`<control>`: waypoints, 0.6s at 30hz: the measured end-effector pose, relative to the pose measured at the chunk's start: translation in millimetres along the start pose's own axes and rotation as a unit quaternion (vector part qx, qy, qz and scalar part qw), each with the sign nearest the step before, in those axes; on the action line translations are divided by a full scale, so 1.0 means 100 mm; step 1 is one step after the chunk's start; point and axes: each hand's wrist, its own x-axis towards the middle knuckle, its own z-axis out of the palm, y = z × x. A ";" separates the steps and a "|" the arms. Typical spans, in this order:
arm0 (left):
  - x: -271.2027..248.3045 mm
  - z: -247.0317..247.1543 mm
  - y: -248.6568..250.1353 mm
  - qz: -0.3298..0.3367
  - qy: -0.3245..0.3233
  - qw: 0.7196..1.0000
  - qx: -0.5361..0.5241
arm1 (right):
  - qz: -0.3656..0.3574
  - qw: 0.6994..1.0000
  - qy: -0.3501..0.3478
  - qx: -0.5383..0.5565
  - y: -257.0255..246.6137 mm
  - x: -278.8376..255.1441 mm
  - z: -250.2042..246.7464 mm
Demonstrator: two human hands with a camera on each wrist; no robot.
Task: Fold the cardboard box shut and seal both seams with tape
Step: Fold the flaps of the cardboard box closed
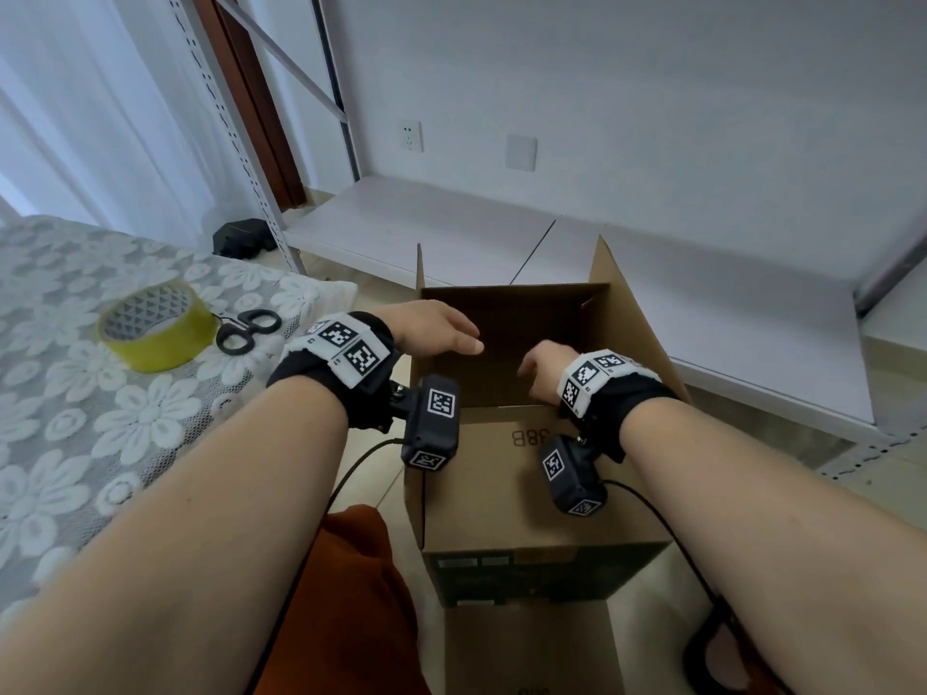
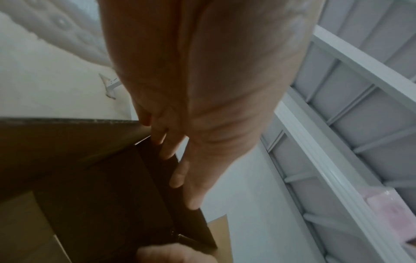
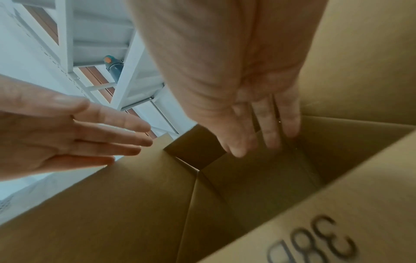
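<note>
Your forearms fill the bottom of the head view, each wrist strapped with a black band carrying marker tags and a small camera. Your left hand [image 1: 431, 328] reaches over the left edge of the cardboard box [image 1: 526, 499], fingers straight and relaxed, gripping nothing; in the left wrist view the fingertips [image 2: 178, 178] lie along the edge of a dark flap, touching it or just beside it, can't tell which. Your right hand [image 1: 544, 371] dips into the open top near the middle, fingers [image 3: 272, 128] extended and loose, holding nothing, pointing down into the box interior. Box stands on the floor straight ahead of you, top open, left and right flaps upright, near flap folded outward toward you with "38B" printed on it. Tape roll [image 1: 153, 326], yellowish, sits on the lace-covered table [image 1: 75, 443] to your left, well apart from the box. Black-handled scissors [image 1: 246, 331] lie just beside the roll on its right. White shelf boards [image 1: 401, 223] sit low behind the box against the wall. Orange cloth [image 1: 361, 594] shows between your arms at the bottom.
</note>
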 end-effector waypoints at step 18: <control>0.21 0.02 -0.51 0.013 0.122 0.860 -0.496 | -0.038 0.991 0.120 -0.046 -0.20 0.77 -0.10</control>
